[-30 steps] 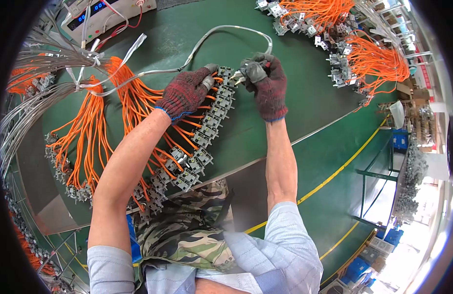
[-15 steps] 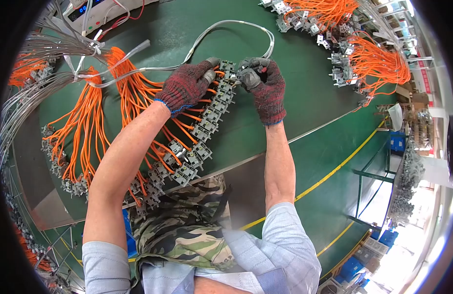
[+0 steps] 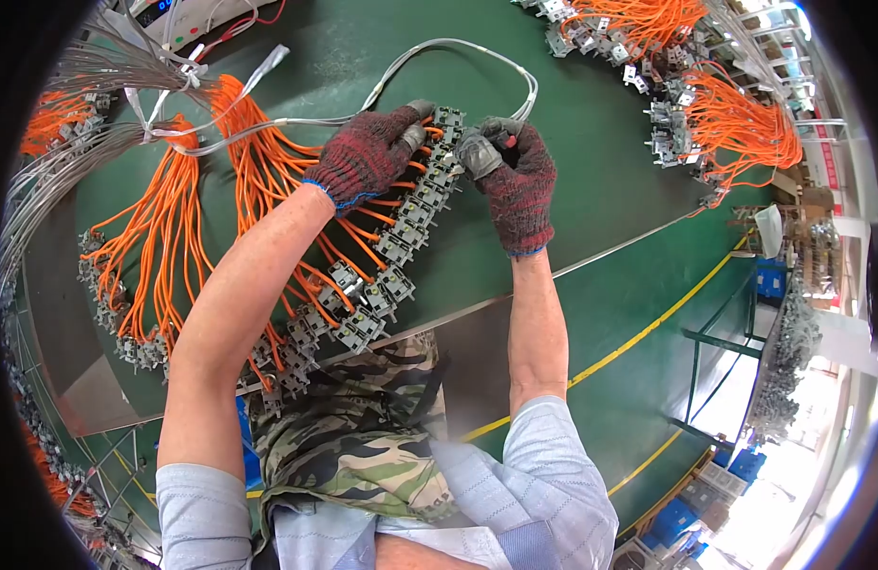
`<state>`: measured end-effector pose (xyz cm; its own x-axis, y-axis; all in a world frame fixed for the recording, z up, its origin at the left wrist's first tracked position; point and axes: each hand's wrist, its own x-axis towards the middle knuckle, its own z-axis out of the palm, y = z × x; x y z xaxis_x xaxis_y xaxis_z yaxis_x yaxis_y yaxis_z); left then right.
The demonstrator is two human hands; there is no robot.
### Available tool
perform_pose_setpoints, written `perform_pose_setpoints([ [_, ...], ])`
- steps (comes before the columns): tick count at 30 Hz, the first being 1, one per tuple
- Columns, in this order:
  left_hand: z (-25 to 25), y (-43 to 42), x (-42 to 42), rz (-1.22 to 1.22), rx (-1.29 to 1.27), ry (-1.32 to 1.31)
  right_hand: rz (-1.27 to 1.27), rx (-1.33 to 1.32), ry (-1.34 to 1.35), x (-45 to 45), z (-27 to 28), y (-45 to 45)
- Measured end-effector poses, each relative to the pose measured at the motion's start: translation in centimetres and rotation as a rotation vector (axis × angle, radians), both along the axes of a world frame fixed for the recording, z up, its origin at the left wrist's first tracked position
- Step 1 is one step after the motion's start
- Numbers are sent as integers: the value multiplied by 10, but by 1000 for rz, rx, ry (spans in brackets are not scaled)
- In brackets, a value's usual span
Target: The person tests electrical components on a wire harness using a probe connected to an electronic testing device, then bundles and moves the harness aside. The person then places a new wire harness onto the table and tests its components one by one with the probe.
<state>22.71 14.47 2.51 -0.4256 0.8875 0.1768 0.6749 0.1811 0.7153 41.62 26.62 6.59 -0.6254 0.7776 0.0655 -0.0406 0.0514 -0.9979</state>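
Note:
A curved row of grey connectors (image 3: 407, 225) lies on the green table, with orange cables (image 3: 252, 161) running from them to tied bundles at the left. My left hand (image 3: 370, 157), in a dark red knitted glove, has its fingers closed at the cable side of the row's upper end. My right hand (image 3: 513, 176), gloved alike, is pinched around the tip of a white cable (image 3: 437, 44) just right of the top connectors. That cable loops above both hands; its tip is hidden by my fingers.
A power supply with a blue display (image 3: 163, 19) stands at the upper left. More orange cables with connectors (image 3: 733, 119) lie at the upper right. Grey wires (image 3: 54, 176) spread over the left side. The table's front edge (image 3: 610, 253) runs diagonally below my right hand.
My right hand has moved slightly left and down to the connector row, and the looped cable has shifted with it. My left hand has stayed by the upper connectors.

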Motion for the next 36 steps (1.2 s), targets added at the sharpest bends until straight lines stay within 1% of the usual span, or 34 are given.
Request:
perform_pose_setpoints([
  [5, 2, 1, 0, -15, -1, -18, -5, 27, -65, 2, -3, -1],
  [7, 6, 0, 1, -6, -15, -2, -46, 27, 62, 3, -3, -11],
  [10, 18, -3, 6, 2, -75, -6, -23, 77, 49, 14, -5, -19],
  [13, 11, -1, 2, -28, -46, -14, -62, 57, -6, 12, -7, -21],
  [17, 10, -1, 3, -17, -41, -28, -25, 54, 14, 11, -8, -24],
  [19, 10, -1, 3, -10, -55, -10, -6, 197, -11, 12, -10, -22],
  [22, 11, 0, 3, -16, -77, -19, -3, 227, -37, 12, -7, -22],
  [26, 1, 1, 0, -15, 2, -1, -50, 207, -99, 16, 2, -36],
  [27, 1, 1, 1, -9, 21, 4, -49, 141, -20, 18, 1, -42],
  [28, 2, 1, 1, 3, -49, -2, -50, 75, 58, 20, 3, -46],
  [30, 0, 1, 2, 2, -34, -6, -48, 79, 16, 19, 3, -50],
  [32, -2, 2, 1, 2, -15, -8, -34, 122, -3, 17, -7, -48],
  [35, 0, 1, 0, 5, -6, 23, -35, 219, -31, 16, -5, -49],
  [36, 7, 0, 2, 0, -45, 5, -39, 261, -59, 18, -3, -50],
])
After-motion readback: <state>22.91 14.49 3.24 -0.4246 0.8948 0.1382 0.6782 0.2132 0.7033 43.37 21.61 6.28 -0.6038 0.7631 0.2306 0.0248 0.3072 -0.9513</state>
